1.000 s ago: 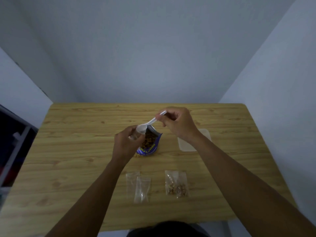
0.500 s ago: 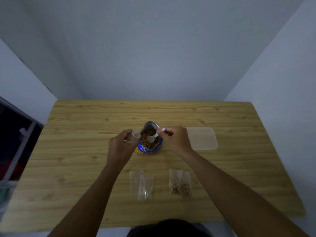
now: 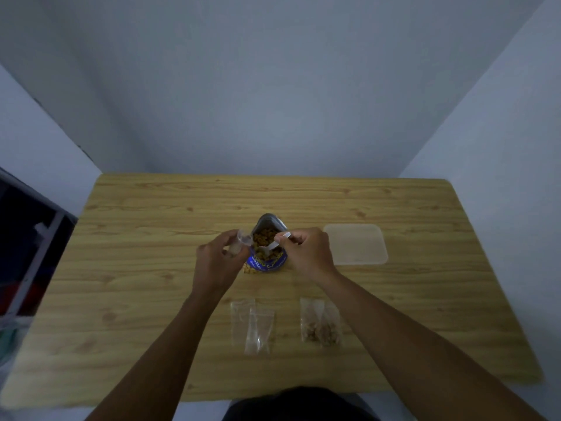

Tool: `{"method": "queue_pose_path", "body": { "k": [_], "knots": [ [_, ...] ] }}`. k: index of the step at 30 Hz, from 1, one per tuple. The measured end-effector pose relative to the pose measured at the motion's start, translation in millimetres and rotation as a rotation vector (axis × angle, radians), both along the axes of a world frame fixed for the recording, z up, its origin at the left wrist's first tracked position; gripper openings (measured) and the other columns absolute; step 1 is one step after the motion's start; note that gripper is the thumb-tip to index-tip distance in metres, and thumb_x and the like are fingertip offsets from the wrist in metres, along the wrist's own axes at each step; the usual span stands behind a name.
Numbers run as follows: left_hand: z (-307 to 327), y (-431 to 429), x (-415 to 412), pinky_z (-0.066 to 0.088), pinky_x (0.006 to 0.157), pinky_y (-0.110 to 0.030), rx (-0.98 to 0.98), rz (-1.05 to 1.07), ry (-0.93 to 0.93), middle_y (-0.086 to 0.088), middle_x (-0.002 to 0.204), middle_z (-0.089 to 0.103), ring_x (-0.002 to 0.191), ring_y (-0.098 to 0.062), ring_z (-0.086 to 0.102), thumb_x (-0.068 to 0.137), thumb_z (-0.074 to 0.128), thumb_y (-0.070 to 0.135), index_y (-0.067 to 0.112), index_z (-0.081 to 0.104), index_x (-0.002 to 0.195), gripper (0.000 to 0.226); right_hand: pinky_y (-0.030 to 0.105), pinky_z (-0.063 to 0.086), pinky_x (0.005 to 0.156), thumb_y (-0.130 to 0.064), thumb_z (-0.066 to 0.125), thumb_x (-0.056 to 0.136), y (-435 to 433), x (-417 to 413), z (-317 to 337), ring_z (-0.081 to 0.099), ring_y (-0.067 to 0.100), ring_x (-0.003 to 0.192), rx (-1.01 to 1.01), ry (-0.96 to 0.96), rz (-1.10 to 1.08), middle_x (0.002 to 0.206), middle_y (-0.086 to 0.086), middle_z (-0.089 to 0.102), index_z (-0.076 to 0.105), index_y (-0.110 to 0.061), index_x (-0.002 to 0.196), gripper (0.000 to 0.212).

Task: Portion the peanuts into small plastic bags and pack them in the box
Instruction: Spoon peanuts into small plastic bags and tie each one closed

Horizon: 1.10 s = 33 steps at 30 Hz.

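**Spoon in pouch, bag held ready**

A small bag (image 3: 242, 240) is gripped in the L hand (image 3: 217, 262), fingers curled round it, mouth up and just beside the pouch (image 3: 267, 264) rim, prob. so the carry from pouch to bag is short and little is spilt; whether anything is in it cannot be told. A white spoon (image 3: 274, 245) is pinched at the handle end by the R hand (image 3: 306, 253), thumb & fingertips, bowl sunk among the peanuts (image 3: 267, 233); a scoop is judged to be in hand. The pouch is stood upright mid-table, top spread wide, well filled w/ peanuts. Nearer the front edge, empty bags (image 3: 253, 325) are laid overlapping on the left; filled bags (image 3: 320, 328), two it seems, w/ small heaps of nuts at the bottom, are laid to the right, apart from them. The box (image 3: 356, 245), translucent, is set right of the pouch on the table (image 3: 136, 238), within easy R-hand reach; nothing is seen in it, so packing is judged not yet begun.
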<state>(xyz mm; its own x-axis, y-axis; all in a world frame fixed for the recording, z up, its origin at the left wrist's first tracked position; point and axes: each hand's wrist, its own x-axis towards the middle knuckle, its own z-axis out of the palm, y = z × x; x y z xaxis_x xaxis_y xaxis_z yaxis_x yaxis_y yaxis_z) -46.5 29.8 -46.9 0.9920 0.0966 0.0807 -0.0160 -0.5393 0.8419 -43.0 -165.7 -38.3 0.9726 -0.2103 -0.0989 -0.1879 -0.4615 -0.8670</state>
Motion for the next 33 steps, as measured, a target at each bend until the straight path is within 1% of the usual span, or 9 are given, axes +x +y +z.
{"method": "queue_pose_path", "body": {
  "k": [3,7,9,13,17,20,25,30,33],
  "knots": [
    [1,-1,0,0.056,0.057,-0.033,-0.008,0.008,0.002,0.008,0.079,0.073,0.058,-0.019,0.068,0.079,0.078,0.022,0.02,0.073,0.109,0.03,0.014,0.031,0.046,-0.027,0.077,0.088,-6,2,0,0.045,-0.002,0.041,0.004,0.009,-0.031,0.041,-0.018,0.053,0.07,-0.036,0.06,0.03],
    [1,-1,0,0.056,0.059,-0.03,0.01,0.009,0.002,0.009,0.08,0.074,0.059,-0.015,0.068,0.078,0.078,0.018,0.019,0.074,0.11,0.032,0.017,0.036,0.048,-0.029,0.078,0.087,-4,-2,0,0.049,-0.002,0.045,0.02,0.077,-0.015,0.056,-0.008,0.067,0.083,-0.022,0.086,0.009],
    [1,-1,-1,0.056,0.06,-0.03,0.01,0.001,0.001,0.008,0.08,0.074,0.062,-0.017,0.069,0.077,0.078,0.017,0.019,0.073,0.11,0.033,0.023,0.039,0.05,-0.031,0.078,0.087,-4,-1,2,0.051,0.002,0.046,0.041,0.113,-0.031,0.055,-0.004,0.066,0.082,-0.021,0.083,0.011],
    [4,-1,-4,0.053,0.058,-0.024,-0.008,-0.007,-0.004,0.007,0.079,0.074,0.056,-0.012,0.065,0.079,0.079,0.019,0.018,0.073,0.11,0.031,0.024,0.043,0.052,-0.035,0.075,0.087,-11,2,5,0.05,0.005,0.04,0.077,0.152,-0.134,0.043,-0.01,0.059,0.079,-0.019,0.069,0.025],
    [5,0,-4,0.048,0.058,-0.014,-0.015,-0.003,-0.013,0.011,0.078,0.072,0.058,0.007,0.061,0.079,0.079,0.021,0.018,0.074,0.107,0.029,0.021,0.044,0.05,-0.031,0.074,0.089,-16,0,7,0.05,0.0,0.037,0.139,0.191,-0.222,0.041,-0.014,0.058,0.08,-0.015,0.072,0.024],
    [5,0,-5,0.047,0.058,-0.009,0.004,-0.013,-0.02,0.011,0.08,0.072,0.063,0.011,0.062,0.081,0.078,0.023,0.019,0.074,0.109,0.029,0.016,0.042,0.043,-0.027,0.072,0.092,-20,-1,8,0.049,0.002,0.036,0.226,0.232,-0.283,0.042,-0.012,0.059,0.08,-0.013,0.078,0.021],
    [4,0,-5,0.054,0.061,-0.026,0.002,-0.014,-0.004,0.009,0.081,0.073,0.062,-0.004,0.066,0.081,0.078,0.028,0.023,0.074,0.109,0.028,0.023,0.046,0.047,-0.021,0.074,0.09,-23,-2,4,0.048,0.01,0.042,0.439,0.323,-0.372,0.076,0.004,0.078,0.079,-0.012,0.085,0.012],
    [5,-1,-3,0.056,0.067,-0.033,-0.017,-0.014,-0.003,0.015,0.081,0.069,0.076,-0.01,0.069,0.082,0.078,0.023,0.022,0.075,0.104,0.022,0.028,0.042,0.048,-0.014,0.076,0.088,-33,2,0,0.045,0.013,0.045,0.596,0.408,-0.452,0.08,0.012,0.078,0.073,-0.005,0.087,0.009],
    [3,-2,0,0.057,0.071,-0.037,0.008,-0.022,-0.03,0.01,0.087,0.068,0.083,-0.013,0.069,0.081,0.078,0.022,0.017,0.074,0.103,0.023,0.028,0.04,0.047,-0.011,0.075,0.089,-39,6,0,0.043,0.014,0.045,0.651,0.419,-0.482,0.081,0.015,0.078,0.071,-0.002,0.09,0.01]
  ]
}}
